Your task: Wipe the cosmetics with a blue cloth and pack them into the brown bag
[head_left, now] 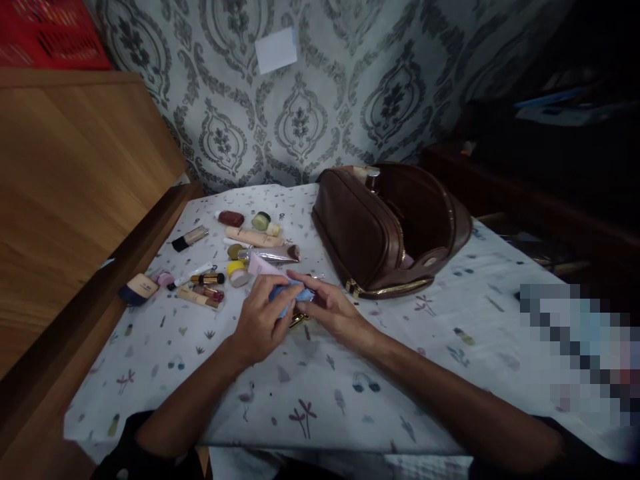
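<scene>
My left hand (264, 310) is closed on a crumpled light-blue cloth (286, 293), pressing it toward the other hand. Facing it, my right hand (334, 308) has its fingers curled around a small item, mostly hidden behind the fingers and cloth. A gold-coloured piece (299, 321) shows just below the fingertips; whether it belongs to the held item I cannot tell. Right behind my hands lie a pale pink tube (261, 265), a shiny silver-pink tube (277, 254) and a yellow-lidded jar (237, 273).
A brown bag (357, 230) stands unzipped at the back right. Several cosmetics lie on the left, among them a navy-capped bottle (140, 289), a black-capped bottle (191, 238) and a beige tube (254, 237). A wooden panel (85, 167) borders the patterned tablecloth (330, 400).
</scene>
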`<state>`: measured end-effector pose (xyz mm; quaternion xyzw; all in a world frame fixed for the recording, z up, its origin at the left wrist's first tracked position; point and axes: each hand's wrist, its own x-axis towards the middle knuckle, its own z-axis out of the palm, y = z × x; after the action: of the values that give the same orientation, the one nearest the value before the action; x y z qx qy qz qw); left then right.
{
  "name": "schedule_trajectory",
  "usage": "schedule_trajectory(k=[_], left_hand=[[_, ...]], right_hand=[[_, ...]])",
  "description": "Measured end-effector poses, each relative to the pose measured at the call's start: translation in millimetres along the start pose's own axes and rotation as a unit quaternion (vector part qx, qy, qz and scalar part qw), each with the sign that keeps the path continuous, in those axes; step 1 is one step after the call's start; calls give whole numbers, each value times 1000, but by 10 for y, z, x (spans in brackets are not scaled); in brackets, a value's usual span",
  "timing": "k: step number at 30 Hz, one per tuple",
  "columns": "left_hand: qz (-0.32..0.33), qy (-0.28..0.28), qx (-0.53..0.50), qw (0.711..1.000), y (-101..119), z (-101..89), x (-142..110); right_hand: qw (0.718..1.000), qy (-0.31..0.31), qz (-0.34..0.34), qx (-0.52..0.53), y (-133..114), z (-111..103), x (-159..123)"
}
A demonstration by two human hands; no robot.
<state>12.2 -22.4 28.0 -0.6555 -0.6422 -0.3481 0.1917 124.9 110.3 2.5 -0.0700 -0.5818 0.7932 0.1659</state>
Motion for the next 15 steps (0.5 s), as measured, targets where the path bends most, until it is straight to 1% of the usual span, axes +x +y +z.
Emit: schedule_trajectory(k=[3, 5, 7, 9, 11, 15], left_hand=[[-25, 12, 45, 999, -144, -27, 12], [-57, 14, 73, 996, -257, -45, 17], [-92, 7, 83, 992, -343, -56, 17], [-110, 2, 74, 991, -375, -50, 14], [-97, 0, 57, 994, -343, -28, 9], [-35, -9, 15, 999, -182, 20, 11]], right_hand=[[999, -19, -27, -13, 23, 15, 9], [999, -28, -44, -15, 25, 28, 8], [998, -30, -48, -22, 11, 40, -1], [998, -18, -50, -39, -6, 53, -12], [996, 3, -58, -66, -6, 65, -20], [989, 32, -84, -114, 63, 82, -22]])
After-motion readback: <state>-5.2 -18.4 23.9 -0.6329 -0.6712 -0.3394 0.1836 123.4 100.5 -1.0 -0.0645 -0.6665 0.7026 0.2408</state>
